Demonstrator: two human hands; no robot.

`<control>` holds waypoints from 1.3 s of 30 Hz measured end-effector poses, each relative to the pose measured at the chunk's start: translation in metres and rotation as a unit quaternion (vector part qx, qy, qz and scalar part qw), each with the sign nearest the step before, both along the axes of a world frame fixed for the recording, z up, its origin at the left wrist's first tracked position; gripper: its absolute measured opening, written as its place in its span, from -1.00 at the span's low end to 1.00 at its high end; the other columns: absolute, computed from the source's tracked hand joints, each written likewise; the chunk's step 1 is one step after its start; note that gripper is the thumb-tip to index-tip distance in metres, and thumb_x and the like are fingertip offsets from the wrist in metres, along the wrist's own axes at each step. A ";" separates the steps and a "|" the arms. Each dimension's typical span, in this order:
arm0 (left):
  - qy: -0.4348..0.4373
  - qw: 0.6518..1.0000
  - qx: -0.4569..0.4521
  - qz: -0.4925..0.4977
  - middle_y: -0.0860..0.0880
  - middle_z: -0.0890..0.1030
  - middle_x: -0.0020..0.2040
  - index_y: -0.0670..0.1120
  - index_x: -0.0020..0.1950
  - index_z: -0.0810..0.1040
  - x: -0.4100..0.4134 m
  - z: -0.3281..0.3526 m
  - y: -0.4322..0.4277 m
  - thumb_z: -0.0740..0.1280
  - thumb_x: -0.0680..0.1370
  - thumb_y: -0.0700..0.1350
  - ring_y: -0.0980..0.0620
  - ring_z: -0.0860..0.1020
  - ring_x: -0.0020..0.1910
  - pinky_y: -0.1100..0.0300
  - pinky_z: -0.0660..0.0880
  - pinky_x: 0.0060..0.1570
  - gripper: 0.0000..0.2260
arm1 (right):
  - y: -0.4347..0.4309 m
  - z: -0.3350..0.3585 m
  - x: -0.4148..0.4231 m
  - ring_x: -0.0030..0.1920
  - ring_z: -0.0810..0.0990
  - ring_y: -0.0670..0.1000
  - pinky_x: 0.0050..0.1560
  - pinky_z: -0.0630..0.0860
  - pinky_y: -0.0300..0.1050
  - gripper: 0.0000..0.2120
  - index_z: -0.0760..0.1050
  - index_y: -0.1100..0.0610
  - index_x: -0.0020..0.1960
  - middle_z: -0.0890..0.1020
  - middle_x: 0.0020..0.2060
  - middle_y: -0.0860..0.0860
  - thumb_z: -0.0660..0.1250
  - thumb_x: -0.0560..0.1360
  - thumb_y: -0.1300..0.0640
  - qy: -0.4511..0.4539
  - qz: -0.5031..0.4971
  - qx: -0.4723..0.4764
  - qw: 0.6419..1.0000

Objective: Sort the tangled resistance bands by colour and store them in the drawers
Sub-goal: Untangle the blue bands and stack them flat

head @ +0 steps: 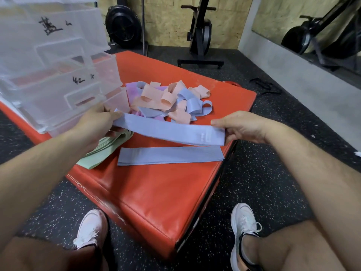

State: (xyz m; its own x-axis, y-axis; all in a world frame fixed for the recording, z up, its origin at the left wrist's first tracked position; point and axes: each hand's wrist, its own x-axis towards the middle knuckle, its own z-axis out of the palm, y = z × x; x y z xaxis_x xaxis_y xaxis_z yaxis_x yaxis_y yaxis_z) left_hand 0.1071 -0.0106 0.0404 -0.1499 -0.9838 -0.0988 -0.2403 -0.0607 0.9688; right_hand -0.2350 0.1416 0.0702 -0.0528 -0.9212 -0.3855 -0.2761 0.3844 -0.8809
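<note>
I hold a blue resistance band (170, 132) stretched flat between both hands above the red mat (156, 192). My left hand (97, 122) pinches its left end; my right hand (240, 127) pinches its right end. Just below it a flat stack of blue bands (170, 155) lies on the mat. A stack of green bands (103, 151) lies to the left, partly under my left hand. Farther back sits a tangled pile (168, 100) of peach, blue and purple bands. The clear plastic drawer unit (52, 71) stands at the mat's left, with handwritten labels and some drawers pulled out.
The mat rests on dark speckled rubber floor (254, 182). My two white shoes (91, 229) (244, 225) are at the mat's near corner. An exercise bike (201, 36) and a black fan-wheel machine (123, 26) stand at the back wall. A mirror runs along the right.
</note>
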 end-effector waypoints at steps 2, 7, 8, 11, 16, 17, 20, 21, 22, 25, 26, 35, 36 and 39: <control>0.003 1.000 0.014 0.000 -0.14 0.54 -0.24 -0.05 -0.14 0.39 0.001 0.000 0.003 0.37 0.57 -0.16 -0.10 0.56 -0.41 0.16 0.42 -0.44 -0.83 | 0.002 -0.004 -0.008 -0.12 0.66 0.10 0.06 0.62 0.01 -0.78 0.57 0.19 -0.17 0.68 -0.17 0.16 0.52 0.40 0.06 0.037 0.001 -0.005 0.999; -0.033 0.999 -0.008 -0.028 -0.14 0.49 -0.26 -0.07 -0.24 0.38 0.001 0.000 0.019 0.42 0.53 -0.20 0.00 0.49 -0.46 0.14 0.40 -0.40 -0.75 | 0.004 -0.011 -0.016 -0.27 0.67 0.05 -0.17 0.65 -0.11 -0.85 0.51 0.20 -0.10 0.68 -0.23 0.17 0.49 0.49 0.22 0.090 -0.038 -0.021 0.995; -0.066 0.997 -0.028 -0.043 -0.16 0.50 -0.26 -0.08 -0.20 0.39 0.000 -0.003 0.021 0.43 0.52 -0.20 -0.01 0.47 -0.44 0.14 0.39 -0.39 -0.77 | 0.004 -0.012 -0.016 -0.29 0.67 0.05 -0.23 0.65 -0.14 -0.84 0.50 0.20 -0.02 0.67 -0.22 0.20 0.48 0.50 0.25 0.093 -0.041 -0.021 0.995; -0.193 0.972 -0.102 -0.082 -0.09 0.57 -0.30 0.00 -0.06 0.43 0.001 -0.010 0.030 0.45 0.49 -0.13 -0.02 0.44 -0.39 0.13 0.39 -0.31 -0.80 | 0.005 -0.016 -0.020 -0.32 0.65 0.06 -0.35 0.59 -0.15 -0.73 0.46 0.15 0.13 0.65 -0.24 0.20 0.45 0.51 0.31 0.117 -0.028 -0.016 0.993; -0.324 0.895 -0.247 -0.182 -0.05 0.57 -0.14 0.01 -0.17 0.49 0.006 -0.022 0.034 0.43 0.46 -0.23 -0.01 0.49 -0.19 0.12 0.43 -0.13 -0.83 | 0.002 -0.024 -0.019 -0.32 0.54 0.01 -0.29 0.58 -0.13 -0.85 0.53 0.11 -0.02 0.55 -0.31 0.06 0.45 0.50 0.29 0.222 0.034 -0.006 0.974; -0.336 0.881 -0.266 -0.200 -0.03 0.55 -0.14 -0.03 -0.19 0.51 0.006 -0.026 0.034 0.43 0.45 -0.26 -0.02 0.48 -0.18 0.14 0.42 -0.11 -0.83 | 0.001 -0.026 -0.016 -0.30 0.54 0.00 -0.27 0.59 -0.13 -0.88 0.57 0.11 -0.06 0.54 -0.30 0.04 0.45 0.49 0.29 0.241 0.046 -0.005 0.969; -0.375 0.866 -0.263 -0.202 -0.03 0.55 -0.21 -0.11 -0.17 0.54 0.006 -0.035 0.038 0.37 0.46 -0.32 -0.07 0.50 -0.17 0.21 0.29 -0.23 -0.88 | -0.001 -0.034 -0.011 -0.30 0.56 0.01 -0.21 0.65 -0.09 -0.91 0.63 0.08 -0.07 0.52 -0.30 -0.01 0.45 0.49 0.25 0.299 0.069 0.003 0.952; -0.386 0.862 -0.260 -0.201 -0.05 0.56 -0.22 -0.11 -0.17 0.54 0.006 -0.038 0.039 0.35 0.46 -0.33 -0.10 0.51 -0.17 0.16 0.31 -0.23 -0.87 | -0.002 -0.036 -0.011 -0.29 0.57 0.01 -0.17 0.66 -0.04 -0.91 0.64 0.06 -0.07 0.53 -0.31 -0.02 0.46 0.49 0.23 0.309 0.073 0.010 0.948; -0.400 0.856 -0.257 -0.202 -0.08 0.57 -0.21 -0.11 -0.16 0.53 0.006 -0.040 0.039 0.33 0.46 -0.35 -0.12 0.51 -0.16 0.11 0.36 -0.22 -0.86 | -0.003 -0.039 -0.011 -0.29 0.59 0.02 -0.13 0.67 0.01 -0.91 0.65 0.04 -0.08 0.55 -0.31 -0.03 0.46 0.49 0.22 0.316 0.075 0.016 0.946; -0.426 0.844 -0.258 -0.200 -0.12 0.59 -0.22 -0.13 -0.17 0.53 0.005 -0.042 0.040 0.30 0.43 -0.36 -0.16 0.52 -0.18 0.00 0.47 -0.19 -0.86 | -0.004 -0.044 -0.011 -0.27 0.60 0.00 -0.11 0.69 0.02 -0.90 0.66 0.04 -0.07 0.57 -0.30 -0.03 0.46 0.49 0.22 0.322 0.076 0.022 0.944; -0.429 0.843 -0.256 -0.197 -0.12 0.58 -0.22 -0.13 -0.18 0.53 0.004 -0.043 0.040 0.30 0.43 -0.36 -0.16 0.52 -0.18 -0.01 0.48 -0.19 -0.86 | -0.004 -0.044 -0.011 -0.27 0.60 -0.02 -0.13 0.68 -0.02 -0.90 0.66 0.05 -0.06 0.58 -0.30 -0.03 0.45 0.49 0.23 0.320 0.076 0.021 0.944; -0.475 0.805 -0.291 -0.204 -0.13 0.44 -0.06 -0.17 -0.05 0.55 0.002 -0.045 0.045 0.29 0.47 -0.36 -0.17 0.50 -0.14 0.01 0.47 -0.16 -0.86 | -0.005 -0.048 -0.008 -0.23 0.66 -0.01 -0.20 0.66 -0.09 -0.89 0.67 0.04 -0.08 0.65 -0.28 -0.02 0.49 0.46 0.23 0.311 0.079 0.030 0.947; -0.487 0.795 -0.302 -0.200 -0.16 0.44 -0.04 -0.18 -0.05 0.56 0.002 -0.047 0.045 0.30 0.46 -0.38 -0.16 0.48 -0.14 -0.02 0.48 -0.15 -0.85 | -0.004 -0.048 -0.007 -0.24 0.65 -0.02 -0.23 0.64 -0.11 -0.90 0.66 0.05 -0.08 0.64 -0.29 -0.02 0.48 0.47 0.23 0.314 0.081 0.031 0.945; -0.524 0.760 -0.336 -0.189 -0.17 0.44 0.01 -0.19 -0.13 0.58 0.003 -0.051 0.043 0.33 0.43 -0.37 -0.20 0.46 -0.07 -0.07 0.49 -0.10 -0.88 | -0.005 -0.049 -0.005 -0.28 0.59 -0.04 -0.26 0.57 -0.13 -0.89 0.65 -0.01 -0.09 0.60 -0.24 -0.01 0.49 0.46 0.19 0.349 0.098 0.026 0.932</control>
State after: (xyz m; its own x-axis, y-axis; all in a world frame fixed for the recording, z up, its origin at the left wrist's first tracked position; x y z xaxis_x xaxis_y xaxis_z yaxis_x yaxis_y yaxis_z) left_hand 0.1097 0.0326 -0.0101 -0.6187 -0.7718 0.1466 -0.7787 0.6272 0.0159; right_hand -0.2395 0.1366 0.0212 -0.1405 -0.9204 -0.3649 -0.8442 0.3040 -0.4415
